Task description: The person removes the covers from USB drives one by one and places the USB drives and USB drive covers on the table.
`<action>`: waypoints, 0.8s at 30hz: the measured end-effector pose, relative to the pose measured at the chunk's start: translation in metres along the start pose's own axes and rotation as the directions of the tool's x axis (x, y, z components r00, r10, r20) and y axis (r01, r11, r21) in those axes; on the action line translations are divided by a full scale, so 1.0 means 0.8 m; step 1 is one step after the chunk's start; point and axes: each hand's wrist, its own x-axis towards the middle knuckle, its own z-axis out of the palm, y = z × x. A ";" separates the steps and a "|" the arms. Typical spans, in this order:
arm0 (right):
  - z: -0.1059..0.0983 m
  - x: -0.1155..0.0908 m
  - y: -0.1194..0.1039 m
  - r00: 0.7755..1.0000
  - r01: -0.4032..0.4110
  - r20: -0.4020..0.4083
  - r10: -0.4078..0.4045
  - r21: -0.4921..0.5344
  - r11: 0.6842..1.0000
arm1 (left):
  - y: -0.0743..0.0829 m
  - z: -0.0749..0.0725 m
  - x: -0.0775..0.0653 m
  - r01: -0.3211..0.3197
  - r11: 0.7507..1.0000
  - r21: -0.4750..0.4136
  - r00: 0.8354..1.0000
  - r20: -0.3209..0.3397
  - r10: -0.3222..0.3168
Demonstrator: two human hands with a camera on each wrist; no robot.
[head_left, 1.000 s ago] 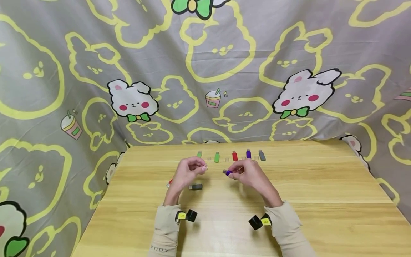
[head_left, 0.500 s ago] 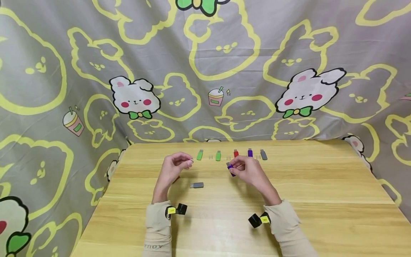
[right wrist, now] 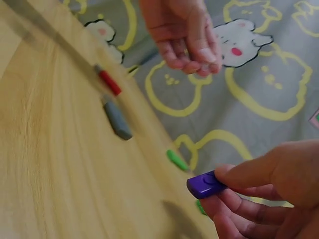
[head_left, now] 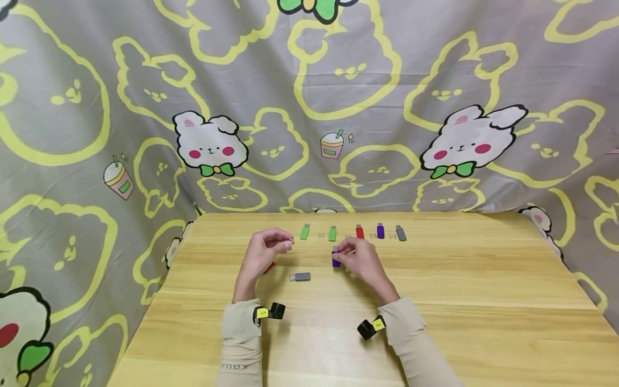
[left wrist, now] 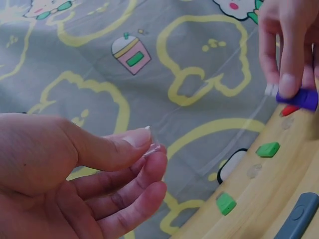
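Note:
Between thumb and fingertips, my left hand (head_left: 263, 251) pinches a small clear cap (left wrist: 154, 148), held in the air above the table. My right hand (head_left: 361, 259) pinches a purple USB stick (head_left: 336, 262), its metal plug pointing away from me. The two hands are apart, with the stick to the right of the cap. Below them lies a grey USB stick (head_left: 302, 277), its plug toward the left. A red USB stick (right wrist: 109, 82) rests on the table near the left hand, partly hidden by it in the head view.
Along the wooden table's (head_left: 459, 301) far side runs a row of USB sticks: two green (head_left: 305, 232), one red (head_left: 360, 231), one purple (head_left: 380, 231), one grey (head_left: 401, 233). Clear caps (head_left: 321, 235) lie between several of them. A patterned curtain (head_left: 271, 64) hangs behind the table.
My left hand has drawn left, away from the right hand, with the clear cap. The purple USB stick has turned from pointing left to pointing away; the right hand has lately shifted left.

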 end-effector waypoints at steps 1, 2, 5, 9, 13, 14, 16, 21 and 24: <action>0.004 0.003 0.001 1.000 -0.008 -0.009 0.008 -0.003 1.000 | -0.001 0.001 0.000 -0.003 1.000 0.006 1.000 0.008 0.003; 0.009 0.006 0.002 1.000 -0.015 -0.017 0.015 -0.006 1.000 | 0.005 0.002 -0.002 0.002 1.000 0.010 1.000 0.015 -0.002; 0.018 0.014 0.004 0.999 -0.029 -0.046 0.027 -0.052 0.998 | 0.023 0.005 -0.007 0.001 1.000 0.020 0.999 0.040 -0.002; 0.024 0.020 0.006 0.997 -0.061 -0.045 0.057 -0.091 0.994 | 0.021 0.012 -0.003 0.005 0.999 0.035 0.997 0.079 -0.007; 0.027 0.023 0.009 0.992 -0.124 -0.008 0.123 -0.084 0.989 | -0.010 0.020 0.006 0.005 0.999 0.039 0.996 0.089 -0.008; 0.028 0.024 0.010 0.991 -0.135 0.000 0.135 -0.082 0.987 | -0.013 0.021 0.006 0.007 0.999 0.039 0.996 0.086 -0.010; 0.030 0.025 0.012 0.990 -0.142 0.007 0.144 -0.087 0.986 | -0.018 0.023 0.006 0.013 0.999 0.044 0.997 0.080 -0.016; 0.031 0.029 0.012 0.991 -0.132 -0.002 0.133 -0.112 0.985 | -0.023 0.027 0.008 0.025 0.997 0.071 0.998 0.061 -0.029; 0.031 0.032 0.011 0.992 -0.129 -0.006 0.130 -0.137 0.982 | -0.024 0.034 0.011 0.037 0.995 0.096 0.997 0.067 -0.044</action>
